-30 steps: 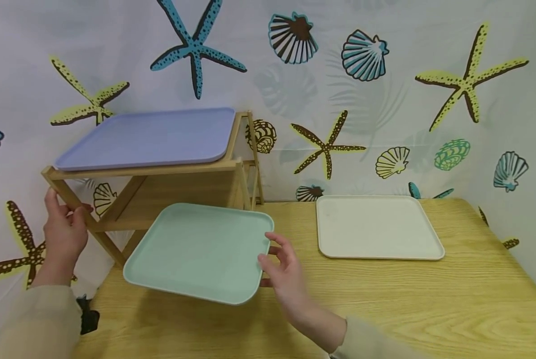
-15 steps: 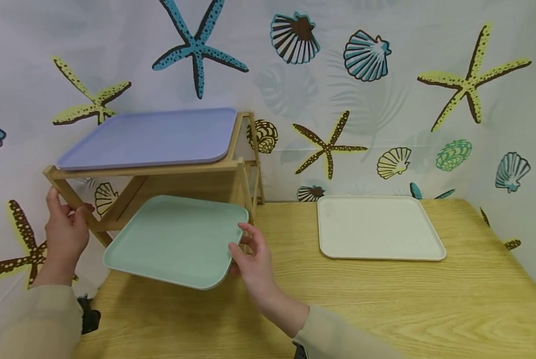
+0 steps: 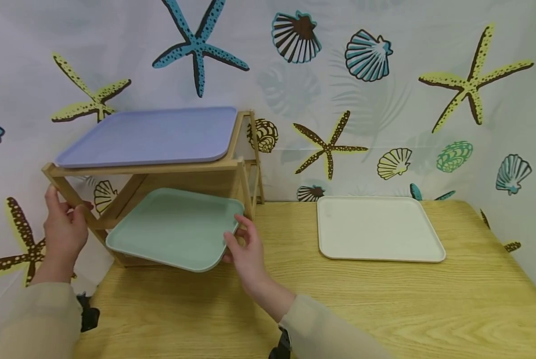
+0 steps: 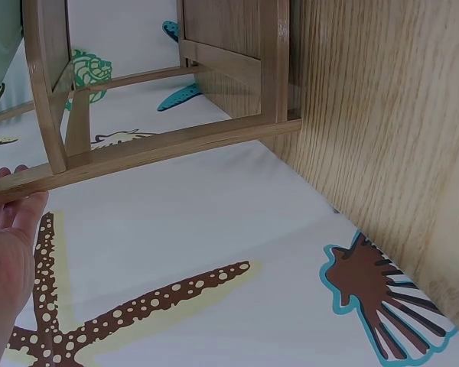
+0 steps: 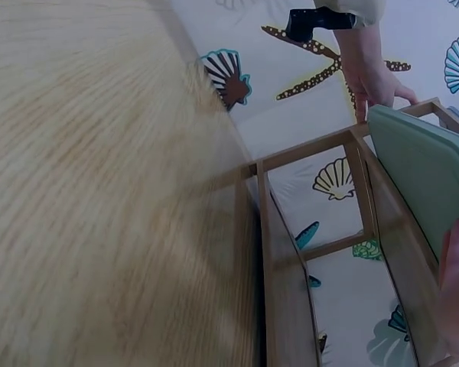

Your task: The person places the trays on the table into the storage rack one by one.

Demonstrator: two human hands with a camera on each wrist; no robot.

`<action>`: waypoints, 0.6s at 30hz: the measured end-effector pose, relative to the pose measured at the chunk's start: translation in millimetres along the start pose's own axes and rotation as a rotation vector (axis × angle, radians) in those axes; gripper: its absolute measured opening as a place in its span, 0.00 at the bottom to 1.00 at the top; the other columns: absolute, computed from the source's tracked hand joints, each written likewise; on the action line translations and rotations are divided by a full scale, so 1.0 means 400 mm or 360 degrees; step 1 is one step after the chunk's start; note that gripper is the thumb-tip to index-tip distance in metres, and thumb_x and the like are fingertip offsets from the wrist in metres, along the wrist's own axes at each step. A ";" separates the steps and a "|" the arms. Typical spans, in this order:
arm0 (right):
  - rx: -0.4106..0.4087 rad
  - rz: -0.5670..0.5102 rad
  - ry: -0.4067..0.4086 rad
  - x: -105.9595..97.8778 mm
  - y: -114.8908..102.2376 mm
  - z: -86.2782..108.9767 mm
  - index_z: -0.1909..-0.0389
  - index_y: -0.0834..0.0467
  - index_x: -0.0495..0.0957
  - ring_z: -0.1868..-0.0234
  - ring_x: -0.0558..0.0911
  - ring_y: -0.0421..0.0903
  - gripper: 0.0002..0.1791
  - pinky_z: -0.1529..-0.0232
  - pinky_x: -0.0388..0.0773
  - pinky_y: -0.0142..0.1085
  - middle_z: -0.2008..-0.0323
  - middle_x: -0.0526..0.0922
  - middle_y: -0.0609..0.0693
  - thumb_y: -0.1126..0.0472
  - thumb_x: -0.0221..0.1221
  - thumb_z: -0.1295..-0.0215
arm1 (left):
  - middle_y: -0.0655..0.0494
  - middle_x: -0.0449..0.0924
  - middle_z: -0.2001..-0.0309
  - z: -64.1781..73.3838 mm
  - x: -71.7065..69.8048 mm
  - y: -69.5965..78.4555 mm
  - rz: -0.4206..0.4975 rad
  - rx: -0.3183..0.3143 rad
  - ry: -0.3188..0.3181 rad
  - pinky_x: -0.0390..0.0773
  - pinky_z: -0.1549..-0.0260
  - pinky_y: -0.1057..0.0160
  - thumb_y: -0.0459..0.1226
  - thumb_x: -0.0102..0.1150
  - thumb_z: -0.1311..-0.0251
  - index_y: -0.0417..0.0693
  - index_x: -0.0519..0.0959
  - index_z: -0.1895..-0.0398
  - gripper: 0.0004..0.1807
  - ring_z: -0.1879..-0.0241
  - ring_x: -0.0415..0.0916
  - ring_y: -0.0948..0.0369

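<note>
A mint-green tray (image 3: 175,229) slopes at the front of a wooden rack (image 3: 187,168), its far part in the opening under the top shelf and its near edge jutting out over the table. My right hand (image 3: 249,259) holds it by the right edge, thumb on the upper side and other fingers partly hidden below. In the right wrist view the tray (image 5: 421,164) lies close to the middle shelf; contact cannot be told. My left hand (image 3: 65,232) grips the rack's left front post, also visible in the left wrist view, where my hand (image 4: 11,248) is at the lower left.
On the rack's top shelf lies a lavender tray (image 3: 151,137). A cream tray (image 3: 378,227) lies flat on the wooden table (image 3: 385,304), right of the rack. Behind and at the sides hangs a cloth (image 3: 290,94) printed with starfish and shells.
The green tray has moved left and then back and up into the rack's front opening, carried by my right hand. My left hand stays on the post.
</note>
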State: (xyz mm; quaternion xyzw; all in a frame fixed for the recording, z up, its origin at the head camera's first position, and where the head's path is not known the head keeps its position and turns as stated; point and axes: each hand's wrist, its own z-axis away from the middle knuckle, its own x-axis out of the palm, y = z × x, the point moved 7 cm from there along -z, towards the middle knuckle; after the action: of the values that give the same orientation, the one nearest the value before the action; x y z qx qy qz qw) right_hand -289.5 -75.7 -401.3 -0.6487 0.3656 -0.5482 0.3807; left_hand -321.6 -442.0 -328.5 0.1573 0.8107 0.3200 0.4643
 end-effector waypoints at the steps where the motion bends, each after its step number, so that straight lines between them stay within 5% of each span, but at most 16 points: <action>1: 0.0001 0.0013 -0.0006 0.001 -0.001 -0.004 0.33 0.59 0.64 0.69 0.75 0.40 0.25 0.73 0.74 0.31 0.56 0.73 0.54 0.66 0.54 0.29 | 0.46 0.73 0.50 0.000 -0.001 0.000 -0.0005 -0.0001 0.0004 0.64 0.73 0.76 0.36 0.34 0.27 0.60 0.38 0.26 0.32 0.44 0.72 0.39; 12: 0.0062 -0.0013 -0.0291 0.019 0.011 -0.006 0.23 0.55 0.44 0.45 0.76 0.50 0.53 0.50 0.75 0.39 0.33 0.61 0.58 0.77 0.64 0.44 | 0.46 0.73 0.49 -0.002 -0.004 -0.008 -0.0003 -0.0014 0.0000 0.64 0.72 0.75 0.36 0.34 0.27 0.62 0.38 0.25 0.32 0.43 0.73 0.41; 18: 0.0005 0.0055 -0.0317 0.019 0.016 -0.002 0.23 0.55 0.45 0.44 0.74 0.49 0.53 0.49 0.75 0.40 0.32 0.59 0.57 0.76 0.65 0.45 | 0.48 0.74 0.51 -0.002 -0.002 -0.005 0.0010 -0.0011 -0.0014 0.64 0.71 0.75 0.36 0.34 0.27 0.62 0.38 0.26 0.32 0.43 0.73 0.43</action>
State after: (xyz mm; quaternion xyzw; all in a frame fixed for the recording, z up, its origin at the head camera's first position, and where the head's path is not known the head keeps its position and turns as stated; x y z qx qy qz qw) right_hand -289.6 -85.1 -403.6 -0.6930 0.3362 -0.4750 0.4256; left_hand -321.8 -444.2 -328.8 0.1597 0.8071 0.3236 0.4673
